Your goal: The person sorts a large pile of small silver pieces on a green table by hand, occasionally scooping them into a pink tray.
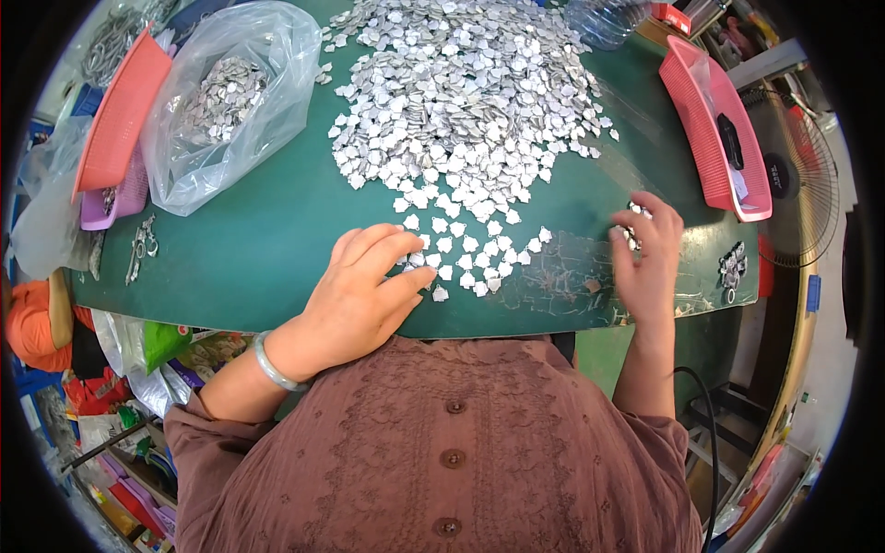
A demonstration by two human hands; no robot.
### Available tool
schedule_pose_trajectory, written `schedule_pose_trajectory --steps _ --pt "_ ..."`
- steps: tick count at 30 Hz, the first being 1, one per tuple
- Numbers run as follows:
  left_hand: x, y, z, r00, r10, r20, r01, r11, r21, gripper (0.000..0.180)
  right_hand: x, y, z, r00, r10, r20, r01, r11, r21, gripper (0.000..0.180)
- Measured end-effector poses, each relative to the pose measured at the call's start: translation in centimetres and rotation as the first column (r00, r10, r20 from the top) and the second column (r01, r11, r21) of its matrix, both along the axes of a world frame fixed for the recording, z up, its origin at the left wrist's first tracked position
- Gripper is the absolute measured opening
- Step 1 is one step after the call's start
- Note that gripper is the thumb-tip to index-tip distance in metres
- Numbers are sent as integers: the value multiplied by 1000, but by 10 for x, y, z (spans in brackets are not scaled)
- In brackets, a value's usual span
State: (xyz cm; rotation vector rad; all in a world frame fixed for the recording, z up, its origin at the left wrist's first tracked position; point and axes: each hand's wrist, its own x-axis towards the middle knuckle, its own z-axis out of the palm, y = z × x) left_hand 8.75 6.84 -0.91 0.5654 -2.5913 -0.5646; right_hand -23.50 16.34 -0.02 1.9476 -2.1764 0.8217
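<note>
Desk: green top with scuffed patches at the near right; carries all items listed below (pixel 249 267).
Heap: silver-coloured flat metal pieces (pixel 461 101), piled at the far middle and thinning toward the near edge.
Bag: clear plastic bag (pixel 173 189), open, far left, holding similar pieces.
Right basket: pink basket (pixel 693 138), far right, dark object inside.
Left basket: pink basket (pixel 115 120), far left, tilted, just beside the bag.
Left hand: left hand (pixel 364 281) palm down, fingers bent and slightly parted, fingertips at the left side of the loose pieces; whether one is gripped cannot be told.
Right hand: right hand (pixel 650 253) half curled over a small group of pieces (pixel 634 238), right of the heap; hold cannot be determined.
Metal bundles: one near left (pixel 140 247), one near right (pixel 733 267).
Bracelet: pale bracelet (pixel 267 364) around left wrist.
Loose pieces: scattered singly (pixel 467 262) between the hands, nearer the left.
</note>
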Motion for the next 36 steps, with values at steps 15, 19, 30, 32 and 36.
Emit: schedule_pose_trajectory --steps 15,19,30,32,36 --pt "-2 2 -3 998 0 -62 4 999 52 28 64 -1 1 826 549 132 -563 813 145 19" --pt "-3 2 -3 998 46 -42 -44 998 46 29 69 -2 -1 831 531 168 -552 824 129 15" --pt "7 3 -5 999 -11 -43 13 999 36 33 73 -2 -6 799 556 228 -587 803 100 14" --pt "11 4 -4 999 -9 -36 10 1000 23 35 74 -2 -5 804 546 236 -578 811 95 16" --pt "18 4 0 998 47 -31 -46 998 49 44 68 0 -2 847 496 192 -518 851 89 25"
